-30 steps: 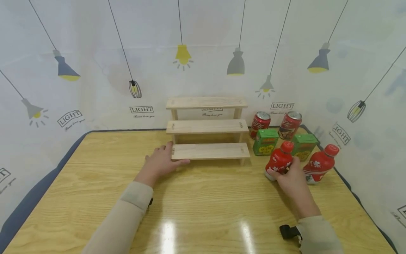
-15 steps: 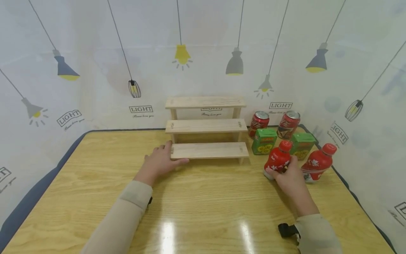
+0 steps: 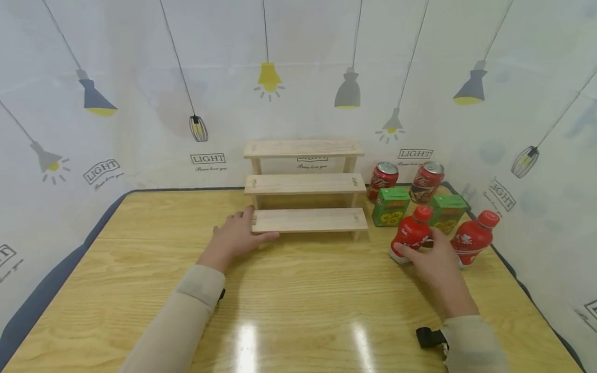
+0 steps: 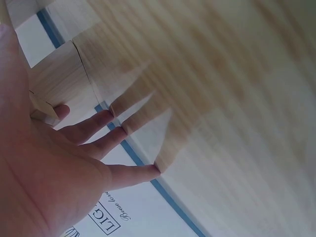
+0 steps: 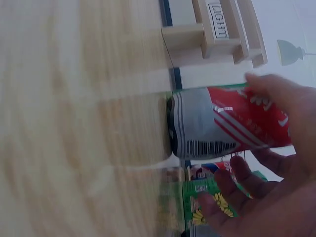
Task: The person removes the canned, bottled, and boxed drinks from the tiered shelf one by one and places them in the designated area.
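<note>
My left hand (image 3: 238,235) rests at the left end of a three-step wooden stand (image 3: 308,221), its thumb extended along the front of the lowest step. In the left wrist view its fingers (image 4: 131,173) reach down to the tabletop, spread apart. On the right, my right hand (image 3: 436,264) has its thumb and forefinger on either side of a red plastic bottle (image 3: 412,230) standing upright on the table. Seen from the right wrist, the thumb (image 5: 269,86) lies along one side of the bottle, while the other fingers hang loosely curled beside it.
A second red bottle (image 3: 473,239) stands just right of my right hand. Behind the bottles are two green drink cartons (image 3: 392,210), then two red cans (image 3: 384,181) at the back. A printed cloth wall (image 3: 163,77) encloses the table (image 3: 298,290).
My right hand has shifted slightly right, its palm backing a little away from the bottle, which stays put. The left hand and the stand keep their places.
</note>
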`<state>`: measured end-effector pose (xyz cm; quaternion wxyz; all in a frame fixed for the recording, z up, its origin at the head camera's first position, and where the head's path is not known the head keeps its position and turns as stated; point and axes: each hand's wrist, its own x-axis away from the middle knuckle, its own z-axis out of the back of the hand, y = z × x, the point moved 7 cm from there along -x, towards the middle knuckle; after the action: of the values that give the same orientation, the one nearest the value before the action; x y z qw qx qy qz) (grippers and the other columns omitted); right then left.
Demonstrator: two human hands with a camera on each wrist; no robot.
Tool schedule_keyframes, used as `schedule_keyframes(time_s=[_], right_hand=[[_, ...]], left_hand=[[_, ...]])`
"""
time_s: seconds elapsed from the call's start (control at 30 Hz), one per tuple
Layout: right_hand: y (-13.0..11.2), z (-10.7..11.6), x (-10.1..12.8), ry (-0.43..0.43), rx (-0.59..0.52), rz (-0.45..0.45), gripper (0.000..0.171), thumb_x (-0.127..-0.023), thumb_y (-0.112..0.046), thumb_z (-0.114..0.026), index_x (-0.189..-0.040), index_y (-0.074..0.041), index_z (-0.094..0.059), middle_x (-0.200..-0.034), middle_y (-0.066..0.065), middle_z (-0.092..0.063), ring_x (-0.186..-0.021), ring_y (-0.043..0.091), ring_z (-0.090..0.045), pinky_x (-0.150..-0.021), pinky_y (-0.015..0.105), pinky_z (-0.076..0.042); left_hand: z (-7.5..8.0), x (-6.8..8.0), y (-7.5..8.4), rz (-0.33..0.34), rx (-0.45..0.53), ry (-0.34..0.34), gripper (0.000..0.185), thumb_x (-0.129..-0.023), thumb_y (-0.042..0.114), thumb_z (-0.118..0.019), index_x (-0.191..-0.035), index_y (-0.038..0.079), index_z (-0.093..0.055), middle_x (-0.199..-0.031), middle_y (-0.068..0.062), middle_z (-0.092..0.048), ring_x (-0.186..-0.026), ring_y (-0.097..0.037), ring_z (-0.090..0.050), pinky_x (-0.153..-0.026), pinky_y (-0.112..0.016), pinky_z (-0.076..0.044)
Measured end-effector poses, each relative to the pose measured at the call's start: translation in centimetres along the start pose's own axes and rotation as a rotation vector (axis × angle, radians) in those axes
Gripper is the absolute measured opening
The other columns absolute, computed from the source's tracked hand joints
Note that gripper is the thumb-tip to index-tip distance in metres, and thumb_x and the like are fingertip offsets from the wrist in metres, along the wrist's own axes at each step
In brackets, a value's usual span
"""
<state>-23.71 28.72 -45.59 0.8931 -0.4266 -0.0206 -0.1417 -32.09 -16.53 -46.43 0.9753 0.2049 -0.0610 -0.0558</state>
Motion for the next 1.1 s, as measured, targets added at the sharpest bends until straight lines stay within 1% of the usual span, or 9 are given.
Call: schedule_keyframes(time_s=[0.1,0.17,0.23,0.47,0.67,0.8,0.93,1.03,1.1], right_hand=[[0.5,0.7,0.1,0.034,0.029,-0.013,0.113,-0.087,-0.081,-0.066,-0.163,-0.004,-0.034,-0.153,0.026,-0.051,-0.135,0.043,-0.052,-0.11,0.065,-0.048],[0.6,1.2,0.1,0.051,0.055,-0.007,0.114,-0.085,-0.086,-0.063,-0.16,-0.003,-0.04,-0.149,0.026,-0.054,-0.13,0.042,-0.055,-0.105,0.064,-0.051],[0.7,1.4,0.1,0.053,0.07,-0.003,0.112,-0.085,-0.087,-0.061,-0.157,-0.003,-0.044,-0.148,0.027,-0.056,-0.128,0.042,-0.056,-0.104,0.063,-0.052],[0.8,1.7,0.4,0.041,0.083,-0.01,0.108,-0.087,-0.086,-0.06,-0.155,-0.003,-0.045,-0.15,0.028,-0.055,-0.13,0.044,-0.055,-0.106,0.065,-0.05],[1.1,1.9,0.7,0.032,0.076,-0.016,0.109,-0.088,-0.084,-0.061,-0.159,-0.003,-0.041,-0.156,0.029,-0.051,-0.136,0.046,-0.052,-0.113,0.069,-0.044],[0.8,1.9,0.7,0.025,0.096,-0.002,0.112,-0.089,-0.083,-0.06,-0.161,-0.002,-0.037,-0.155,0.03,-0.051,-0.135,0.047,-0.052,-0.111,0.069,-0.046],[-1.6,2.6,0.8,0.074,0.105,0.081,0.112,-0.09,-0.08,-0.064,-0.165,-0.004,-0.03,-0.157,0.029,-0.048,-0.137,0.048,-0.051,-0.108,0.069,-0.049],[-5.2,3.8,1.5,0.156,0.094,0.189,0.108,-0.092,-0.074,-0.066,-0.168,-0.008,-0.025,-0.166,0.026,-0.039,-0.148,0.049,-0.04,-0.115,0.073,-0.042],[-8.2,4.4,2.4,0.213,0.112,0.284,0.101,-0.097,-0.069,-0.065,-0.169,-0.01,-0.025,-0.172,0.023,-0.029,-0.155,0.049,-0.029,-0.12,0.077,-0.034]], left_hand=[[0.0,0.1,0.1,-0.002,-0.001,-0.002,0.119,-0.083,0.089,-0.061,-0.168,0.014,-0.024,-0.166,-0.025,-0.042,-0.152,-0.05,-0.041,-0.117,-0.088,-0.024],[0.1,0.1,0.3,-0.004,-0.002,-0.002,0.119,-0.083,0.089,-0.061,-0.168,0.014,-0.024,-0.166,-0.026,-0.042,-0.152,-0.05,-0.041,-0.117,-0.088,-0.024],[0.1,0.1,0.3,-0.003,-0.007,-0.002,0.119,-0.083,0.089,-0.061,-0.168,0.014,-0.024,-0.166,-0.026,-0.042,-0.152,-0.05,-0.041,-0.117,-0.088,-0.025],[-0.1,0.0,0.5,0.004,-0.019,-0.01,0.119,-0.083,0.09,-0.061,-0.167,0.015,-0.025,-0.165,-0.026,-0.043,-0.151,-0.05,-0.042,-0.117,-0.087,-0.026],[-0.4,-0.1,0.7,0.0,-0.019,-0.021,0.12,-0.083,0.09,-0.061,-0.168,0.015,-0.024,-0.166,-0.026,-0.041,-0.153,-0.051,-0.039,-0.118,-0.087,-0.024],[-0.6,-0.3,0.7,-0.006,-0.018,-0.028,0.122,-0.083,0.091,-0.06,-0.169,0.014,-0.022,-0.167,-0.027,-0.041,-0.153,-0.051,-0.039,-0.118,-0.087,-0.024],[-0.8,-0.3,0.8,-0.014,-0.034,-0.044,0.129,-0.083,0.093,-0.057,-0.171,0.01,-0.012,-0.169,-0.027,-0.037,-0.154,-0.052,-0.038,-0.119,-0.087,-0.023],[-0.6,0.2,0.8,0.002,-0.072,-0.055,0.134,-0.084,0.095,-0.052,-0.171,0.005,-0.004,-0.173,-0.029,-0.027,-0.159,-0.053,-0.028,-0.119,-0.088,-0.017],[0.0,1.0,1.0,0.044,-0.078,-0.064,0.135,-0.086,0.094,-0.048,-0.17,0.0,-0.002,-0.175,-0.031,-0.017,-0.162,-0.054,-0.017,-0.119,-0.089,-0.011]])
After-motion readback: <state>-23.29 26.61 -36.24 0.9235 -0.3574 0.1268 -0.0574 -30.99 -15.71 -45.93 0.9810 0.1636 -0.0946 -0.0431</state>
